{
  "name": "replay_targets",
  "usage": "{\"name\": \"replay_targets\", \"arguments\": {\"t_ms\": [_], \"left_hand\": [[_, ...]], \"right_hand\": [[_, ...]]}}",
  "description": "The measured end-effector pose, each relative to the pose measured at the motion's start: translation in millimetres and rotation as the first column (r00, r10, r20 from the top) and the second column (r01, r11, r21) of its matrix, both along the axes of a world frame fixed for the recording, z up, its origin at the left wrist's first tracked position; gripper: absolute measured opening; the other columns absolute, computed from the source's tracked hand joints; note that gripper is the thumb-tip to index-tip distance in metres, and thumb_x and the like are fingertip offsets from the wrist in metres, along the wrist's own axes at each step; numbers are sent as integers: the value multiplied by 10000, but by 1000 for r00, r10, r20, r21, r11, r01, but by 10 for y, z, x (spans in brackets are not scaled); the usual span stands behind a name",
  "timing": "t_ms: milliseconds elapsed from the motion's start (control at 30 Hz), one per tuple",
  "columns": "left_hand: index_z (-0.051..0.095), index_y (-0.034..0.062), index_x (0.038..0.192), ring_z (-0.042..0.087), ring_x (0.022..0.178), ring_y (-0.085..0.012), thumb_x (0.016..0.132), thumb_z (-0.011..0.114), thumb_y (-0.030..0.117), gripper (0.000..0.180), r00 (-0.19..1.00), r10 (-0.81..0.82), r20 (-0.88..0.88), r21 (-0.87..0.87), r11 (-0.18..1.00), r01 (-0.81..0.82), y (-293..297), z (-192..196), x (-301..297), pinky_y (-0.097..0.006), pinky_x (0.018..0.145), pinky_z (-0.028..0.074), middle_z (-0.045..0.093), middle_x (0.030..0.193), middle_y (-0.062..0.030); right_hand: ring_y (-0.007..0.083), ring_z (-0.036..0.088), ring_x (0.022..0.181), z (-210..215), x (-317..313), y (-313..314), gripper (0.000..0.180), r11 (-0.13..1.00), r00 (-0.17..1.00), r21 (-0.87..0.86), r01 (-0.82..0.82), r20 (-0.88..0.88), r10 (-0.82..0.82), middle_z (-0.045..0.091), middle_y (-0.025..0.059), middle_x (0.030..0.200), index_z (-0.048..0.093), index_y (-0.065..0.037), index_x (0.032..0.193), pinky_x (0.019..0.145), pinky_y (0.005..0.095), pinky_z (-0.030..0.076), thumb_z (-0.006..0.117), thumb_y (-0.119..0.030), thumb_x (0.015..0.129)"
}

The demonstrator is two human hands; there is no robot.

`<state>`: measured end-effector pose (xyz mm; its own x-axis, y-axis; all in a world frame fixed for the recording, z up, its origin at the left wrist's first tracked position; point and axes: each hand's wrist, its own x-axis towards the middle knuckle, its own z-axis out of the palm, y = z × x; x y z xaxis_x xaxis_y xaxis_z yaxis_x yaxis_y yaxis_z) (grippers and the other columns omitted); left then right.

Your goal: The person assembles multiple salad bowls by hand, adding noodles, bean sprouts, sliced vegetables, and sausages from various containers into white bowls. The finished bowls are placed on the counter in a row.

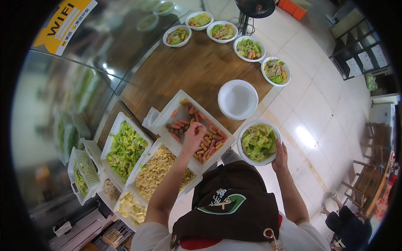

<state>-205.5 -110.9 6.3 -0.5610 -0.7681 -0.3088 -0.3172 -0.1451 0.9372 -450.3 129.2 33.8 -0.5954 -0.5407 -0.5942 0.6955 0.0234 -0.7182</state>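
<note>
left hand (pixel 193 138) fingers curled down into sausage tray (pixel 167 115), pinching pieces, exact grip can't tell | right hand (pixel 279 155) cupped under bowl of greens (pixel 258 143), held off table edge | empty bowl (pixel 238 99) beside | risk: one-handed bowl tips, sausage drops short

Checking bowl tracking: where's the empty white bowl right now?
In the head view, the empty white bowl sits on the wooden table right of centre, just beyond the filled bowl in the right hand and right of the sausage tray.
</note>
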Motion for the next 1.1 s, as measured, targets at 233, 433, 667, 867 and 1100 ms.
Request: {"name": "replay_targets", "arguments": {"t_ms": [233,433,667,867,1100], "left_hand": [[559,64,1031,565,876,-268,787,616,90,252,909,-363,202,-643,651,403,1012,920,-867,-348,754,469,548,922,-107],[587,67,1013,554,904,-270,760,625,73,256,970,-219,107,-654,719,235,854,726,-368,-391,794,453,559,983,-119],[534,61,1004,565,914,-318,805,519,43,201,750,135,648,-534,782,321,-126,-385,639,-415,731,480,519,1000,-157],[507,26,1016,567,883,-331,805,518,52,213,715,115,690,-533,749,394,-51,-478,586,-419,704,486,492,997,-150],[541,26,923,561,816,-342,763,608,70,178,775,7,632,-462,806,370,-145,-376,660,-425,678,464,511,936,-151]], "right_hand": [[203,561,1026,52,261,-137,401,991,991,2,-133,-3,133,557,109,1128,463,-20,1203,844,326,487,530,-289,913],[194,551,1031,84,250,-104,379,995,995,19,-99,36,98,558,108,1134,464,0,1204,873,309,466,489,-267,937],[218,564,1024,149,63,-68,382,997,997,45,-64,54,62,558,119,1131,459,-4,1194,871,331,479,500,-275,929],[257,534,1082,26,-118,-27,414,997,989,-77,30,145,-18,523,140,1192,438,0,1224,910,378,458,483,-290,932],[270,490,1140,225,-645,-968,430,972,997,-224,76,15,-74,464,150,1257,393,-4,1261,935,390,441,469,-276,936]]}}
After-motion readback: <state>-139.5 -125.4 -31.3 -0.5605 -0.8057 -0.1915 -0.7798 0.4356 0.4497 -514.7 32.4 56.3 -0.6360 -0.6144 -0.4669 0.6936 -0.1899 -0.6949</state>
